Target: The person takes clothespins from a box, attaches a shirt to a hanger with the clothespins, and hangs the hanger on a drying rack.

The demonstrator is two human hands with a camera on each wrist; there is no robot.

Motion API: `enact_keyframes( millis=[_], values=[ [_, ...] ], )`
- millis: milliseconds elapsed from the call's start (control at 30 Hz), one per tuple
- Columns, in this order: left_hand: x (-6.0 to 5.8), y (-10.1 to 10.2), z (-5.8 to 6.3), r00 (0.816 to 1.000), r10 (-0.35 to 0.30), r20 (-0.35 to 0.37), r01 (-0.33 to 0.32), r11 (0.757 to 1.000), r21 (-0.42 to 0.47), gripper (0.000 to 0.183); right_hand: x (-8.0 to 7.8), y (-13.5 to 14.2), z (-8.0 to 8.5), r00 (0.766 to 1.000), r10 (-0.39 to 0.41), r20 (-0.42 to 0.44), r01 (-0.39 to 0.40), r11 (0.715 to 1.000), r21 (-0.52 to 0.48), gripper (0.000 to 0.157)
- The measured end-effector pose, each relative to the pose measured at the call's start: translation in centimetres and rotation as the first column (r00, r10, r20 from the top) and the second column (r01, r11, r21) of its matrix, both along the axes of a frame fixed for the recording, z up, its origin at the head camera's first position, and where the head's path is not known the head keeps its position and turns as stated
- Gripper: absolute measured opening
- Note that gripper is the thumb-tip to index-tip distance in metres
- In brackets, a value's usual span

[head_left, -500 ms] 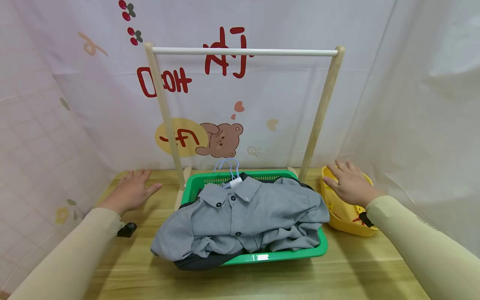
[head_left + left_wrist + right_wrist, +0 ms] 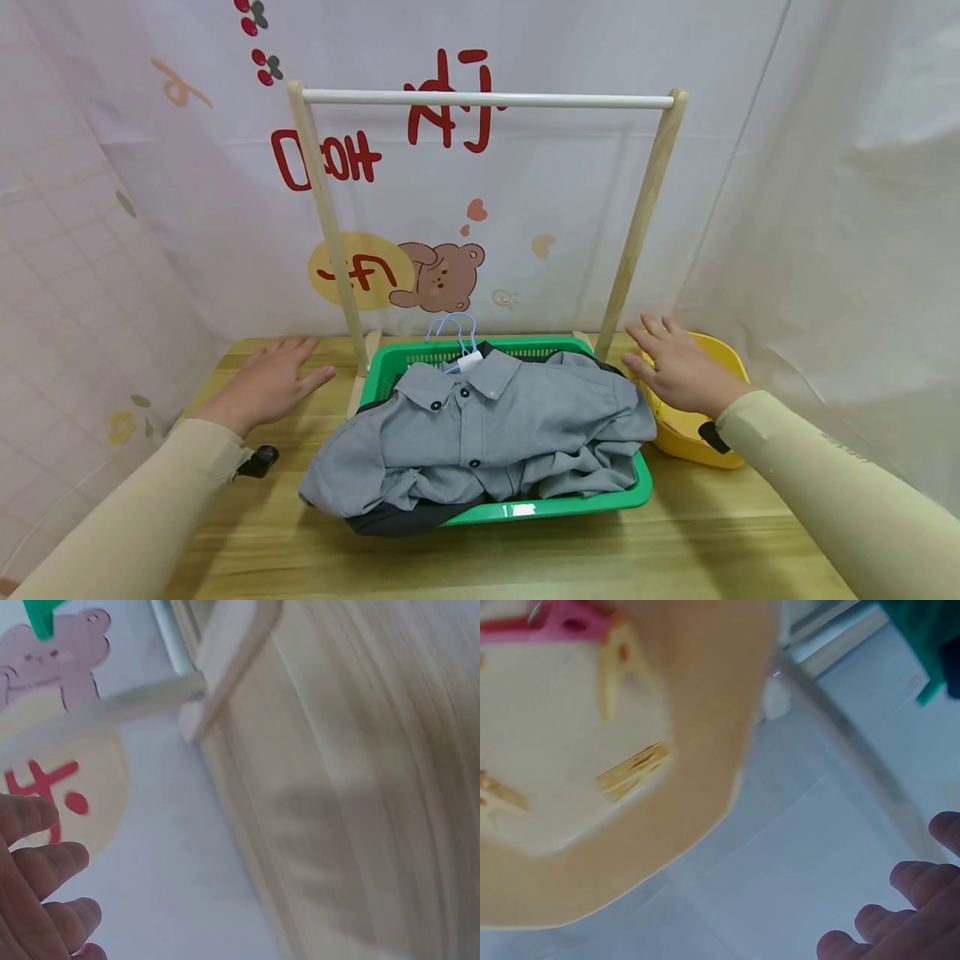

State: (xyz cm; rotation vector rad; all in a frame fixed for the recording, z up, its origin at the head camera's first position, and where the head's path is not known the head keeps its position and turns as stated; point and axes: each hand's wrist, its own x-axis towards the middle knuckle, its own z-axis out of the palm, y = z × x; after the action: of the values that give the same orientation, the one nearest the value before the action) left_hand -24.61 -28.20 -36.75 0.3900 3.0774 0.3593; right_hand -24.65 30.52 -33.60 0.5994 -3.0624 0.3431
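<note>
Between the two hands a grey button-up shirt [image 2: 540,408] lies bunched in a green basket [image 2: 577,507], its collar toward the back. Blue-white hanger hooks [image 2: 453,321] rise from the collar. Dark cloth [image 2: 416,518] shows under the shirt at the front left. My left hand [image 2: 270,383] hovers over the table left of the basket, fingers spread and holding nothing. My right hand [image 2: 686,367], also with spread fingers and nothing in it, is over a yellow bin [image 2: 693,450] on the right. Clothespins [image 2: 635,771] lie inside that bin in the right wrist view.
Behind the basket stands a garment rack with wooden posts [image 2: 645,225] and a white top rail [image 2: 487,100]. A printed white curtain [image 2: 555,175] hangs at the back and sides. Everything rests on a wooden table [image 2: 555,562].
Both hands have moved slightly inward, toward the basket, the right one more clearly. The shirt and basket have stayed in place.
</note>
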Motion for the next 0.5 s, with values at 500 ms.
enact_keyframes(
  millis=[500],
  values=[
    [2.2,3.6,1.7,0.997,-0.071,-0.021,0.071,0.997,0.007,0.083,0.9,-3.0,-0.2,0.996,0.092,-0.019,-0.092,0.995,-0.03,0.066]
  ],
)
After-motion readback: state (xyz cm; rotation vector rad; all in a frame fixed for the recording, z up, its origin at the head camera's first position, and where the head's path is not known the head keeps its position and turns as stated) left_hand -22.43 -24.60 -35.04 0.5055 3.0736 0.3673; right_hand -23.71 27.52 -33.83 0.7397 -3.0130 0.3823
